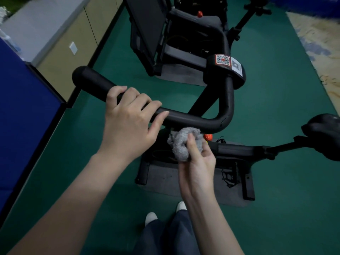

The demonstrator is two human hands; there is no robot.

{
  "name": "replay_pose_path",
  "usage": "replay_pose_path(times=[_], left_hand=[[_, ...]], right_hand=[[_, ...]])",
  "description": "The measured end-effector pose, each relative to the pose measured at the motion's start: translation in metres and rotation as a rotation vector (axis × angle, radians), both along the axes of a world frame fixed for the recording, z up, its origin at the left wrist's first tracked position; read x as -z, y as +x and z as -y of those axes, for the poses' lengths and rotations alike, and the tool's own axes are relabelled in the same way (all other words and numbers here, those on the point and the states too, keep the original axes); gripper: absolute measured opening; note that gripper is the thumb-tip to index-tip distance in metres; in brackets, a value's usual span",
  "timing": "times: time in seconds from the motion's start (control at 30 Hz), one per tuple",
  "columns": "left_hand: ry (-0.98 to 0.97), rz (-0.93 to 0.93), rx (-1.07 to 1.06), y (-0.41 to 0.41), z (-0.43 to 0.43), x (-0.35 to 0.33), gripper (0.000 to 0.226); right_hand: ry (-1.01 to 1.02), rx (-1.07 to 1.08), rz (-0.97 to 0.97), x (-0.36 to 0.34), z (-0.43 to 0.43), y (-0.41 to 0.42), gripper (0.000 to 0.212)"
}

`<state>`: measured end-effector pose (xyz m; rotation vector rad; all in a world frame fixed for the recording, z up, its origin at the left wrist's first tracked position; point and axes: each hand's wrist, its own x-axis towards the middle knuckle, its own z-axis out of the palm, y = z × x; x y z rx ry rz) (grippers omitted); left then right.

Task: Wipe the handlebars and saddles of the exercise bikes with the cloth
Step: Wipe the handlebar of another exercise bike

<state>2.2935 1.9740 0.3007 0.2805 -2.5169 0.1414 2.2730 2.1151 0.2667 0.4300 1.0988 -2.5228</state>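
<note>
From my remote seat I see a green floor (110, 162) running between beige cabinets (73, 43) with a blue panel (22, 107) on the left and a pale patterned rug (316, 43) on the right. 2 black exercise bikes stand in line: the near bike (230, 150) sits on a grey mat (165, 177), and the far bike (184, 34) stands beyond it, with a dark flat screen (145, 24) at its left.

The near bike's handlebar (193, 119) sweeps from a thick rounded end at upper left, bends at the right and climbs to a clamp with a red-and-white QR sticker (222, 59). The left hand (128, 116) grips the straight stretch, 4 fingers curled over the top and the thumb lying along the near side.

The right hand (198, 162) holds the grey cloth (182, 142) bunched into a wad, thumb pressed into its front. The cloth sits just under the bend of the handlebar, its top edge meeting the bar's lower edge; I cannot tell whether it really presses there. An orange knob (208, 136) shows just right of the cloth.

The saddle (323, 133) is at the far right, well apart from both hands. At the bottom, 2 white shoes (150, 217) poke out from dark trousers.
</note>
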Motion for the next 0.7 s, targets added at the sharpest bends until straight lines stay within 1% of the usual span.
replay_pose_path(times=[0.1, 0.23, 0.3, 0.37, 0.43, 0.53, 0.63, 0.7], left_hand=[[0.003, -0.013, -0.002, 0.0, -0.001, 0.0, 0.036], [0.001, -0.025, 0.001, -0.001, -0.001, 0.001, 0.035], [-0.003, -0.024, 0.0, -0.001, -0.001, 0.001, 0.035], [-0.005, -0.027, 0.004, -0.001, 0.0, 0.002, 0.035], [-0.004, -0.032, 0.006, -0.001, 0.0, 0.002, 0.035], [-0.001, -0.035, 0.0, -0.002, 0.0, 0.003, 0.036], [0.004, -0.034, -0.001, -0.002, 0.0, 0.003, 0.035], [0.008, -0.038, -0.002, -0.002, 0.0, 0.004, 0.035]], right_hand=[[0.043, 0.121, -0.04, 0.005, -0.014, -0.007, 0.042], [0.148, 0.052, -0.072, 0.01, -0.006, 0.0, 0.047], [0.214, 0.057, -0.07, 0.012, -0.007, 0.0, 0.049], [0.29, 0.158, -0.081, 0.013, -0.017, -0.006, 0.041], [0.432, 0.296, -0.119, 0.011, -0.026, -0.013, 0.031], [0.67, 0.415, -0.264, 0.006, -0.028, -0.018, 0.027], [0.933, 0.415, -0.501, 0.005, -0.024, -0.015, 0.03], [1.056, 0.392, -0.651, 0.007, -0.025, -0.013, 0.033]])
